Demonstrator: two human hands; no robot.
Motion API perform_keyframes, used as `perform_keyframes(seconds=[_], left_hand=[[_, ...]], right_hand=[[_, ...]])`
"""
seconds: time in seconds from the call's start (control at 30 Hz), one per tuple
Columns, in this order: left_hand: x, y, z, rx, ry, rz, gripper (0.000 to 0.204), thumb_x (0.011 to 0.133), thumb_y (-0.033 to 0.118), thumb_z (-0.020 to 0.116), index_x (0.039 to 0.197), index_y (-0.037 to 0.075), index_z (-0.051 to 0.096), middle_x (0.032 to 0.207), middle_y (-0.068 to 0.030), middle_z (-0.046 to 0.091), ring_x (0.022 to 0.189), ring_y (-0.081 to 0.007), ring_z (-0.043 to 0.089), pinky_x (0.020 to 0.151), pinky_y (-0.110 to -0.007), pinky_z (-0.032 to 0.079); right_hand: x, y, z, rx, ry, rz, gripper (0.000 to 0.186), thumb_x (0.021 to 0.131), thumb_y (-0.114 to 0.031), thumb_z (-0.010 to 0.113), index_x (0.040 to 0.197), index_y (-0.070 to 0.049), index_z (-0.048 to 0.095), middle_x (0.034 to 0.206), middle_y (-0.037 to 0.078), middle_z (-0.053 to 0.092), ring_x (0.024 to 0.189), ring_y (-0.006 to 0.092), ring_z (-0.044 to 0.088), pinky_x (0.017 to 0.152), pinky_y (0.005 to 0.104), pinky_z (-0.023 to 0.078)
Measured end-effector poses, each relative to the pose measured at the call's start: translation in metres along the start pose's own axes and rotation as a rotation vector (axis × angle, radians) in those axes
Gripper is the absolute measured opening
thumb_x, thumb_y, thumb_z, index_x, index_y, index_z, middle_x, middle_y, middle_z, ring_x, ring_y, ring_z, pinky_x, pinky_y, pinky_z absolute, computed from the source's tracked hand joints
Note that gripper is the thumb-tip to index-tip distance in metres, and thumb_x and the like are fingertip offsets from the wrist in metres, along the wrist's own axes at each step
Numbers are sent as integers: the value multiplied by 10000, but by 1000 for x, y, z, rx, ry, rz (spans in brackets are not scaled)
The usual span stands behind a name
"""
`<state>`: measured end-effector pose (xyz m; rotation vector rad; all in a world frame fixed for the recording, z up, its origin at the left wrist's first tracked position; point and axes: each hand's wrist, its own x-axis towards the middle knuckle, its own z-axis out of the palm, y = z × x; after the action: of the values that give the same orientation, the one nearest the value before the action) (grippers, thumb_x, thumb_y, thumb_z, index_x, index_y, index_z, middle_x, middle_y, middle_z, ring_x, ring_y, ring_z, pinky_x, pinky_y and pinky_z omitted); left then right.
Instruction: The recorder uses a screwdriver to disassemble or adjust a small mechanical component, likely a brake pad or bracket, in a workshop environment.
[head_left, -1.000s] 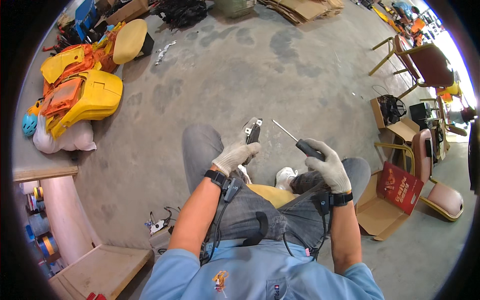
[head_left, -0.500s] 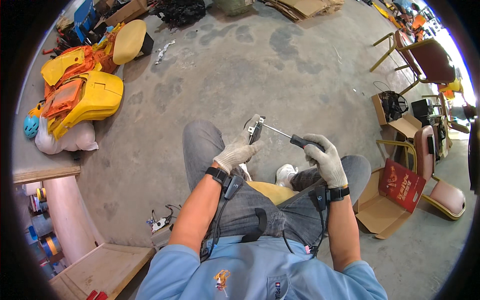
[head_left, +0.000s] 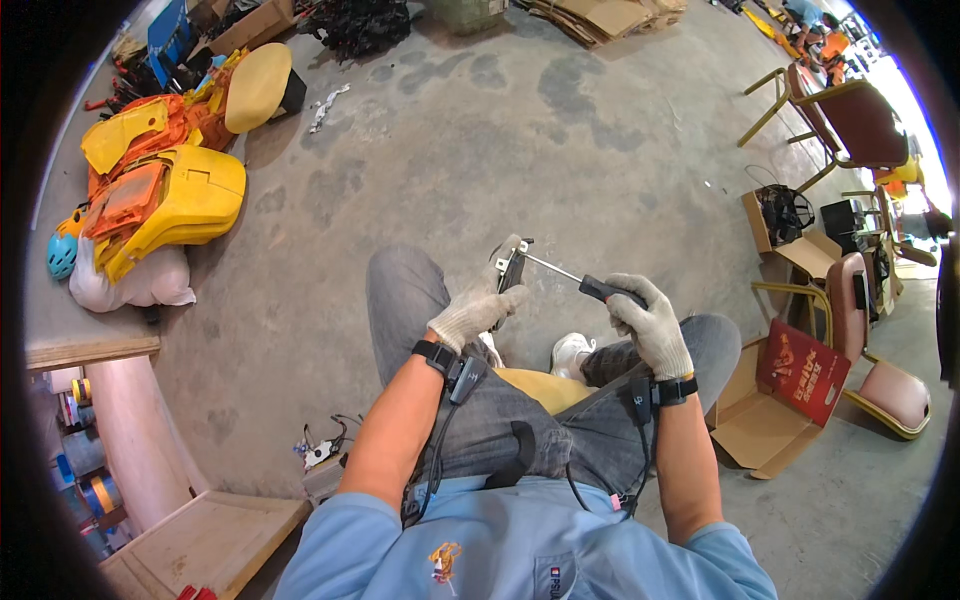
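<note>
Screwdriver (head_left: 603, 288) gripped in right hand (head_left: 652, 322), shaft slanting leftward, tip at far end of black part (head_left: 512, 272) clasped in left hand (head_left: 470, 312).

The room is bright, with strong white glare at the upper right, behind the chair (head_left: 868, 125). Soft shadows lie on the floor (head_left: 450, 190) beside the yellow plastic parts (head_left: 200, 195). The lens bends the outer areas, and the corners are black.

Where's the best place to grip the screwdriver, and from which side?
I'd take the screwdriver by its dark handle, from the right, as the right hand does: that end is thick, while the thin metal shaft points up and left toward the black part in the left hand.
</note>
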<state>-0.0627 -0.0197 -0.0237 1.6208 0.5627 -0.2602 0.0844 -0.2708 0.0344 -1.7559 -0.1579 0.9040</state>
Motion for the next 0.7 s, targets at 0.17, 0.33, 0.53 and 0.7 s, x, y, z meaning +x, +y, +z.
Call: perform_keyframes(seconds=[0.17,0.33,0.53,0.7], left_hand=[[0,-2,1,0,-10,-29,933,973,264,662,1755,230,156,1046,-40,614,842,-159,603,795,-323,527],[5,-13,3,124,66,143,884,964,258,647,1739,222,224,1200,-94,647,923,-252,627,865,-376,530],[3,3,4,129,22,-123,870,933,239,650,1695,98,256,978,-83,681,748,-193,628,679,-367,543],[-6,16,12,103,51,-100,980,927,210,675,1742,130,137,841,-37,641,678,-154,601,610,-333,514]], right_hand=[[3,5,-1,48,-13,-14,374,956,-138,727,1284,39,706,903,30,686,725,79,607,671,239,515],[5,5,-5,86,-65,64,278,994,-173,698,1201,11,728,917,13,712,713,40,620,621,223,503],[3,1,-11,125,-151,233,289,1059,-333,650,1116,-61,729,792,-64,614,581,31,484,489,229,352],[1,1,-11,166,-153,221,310,1039,-344,648,1105,-54,735,829,-53,637,543,23,442,441,231,323]])
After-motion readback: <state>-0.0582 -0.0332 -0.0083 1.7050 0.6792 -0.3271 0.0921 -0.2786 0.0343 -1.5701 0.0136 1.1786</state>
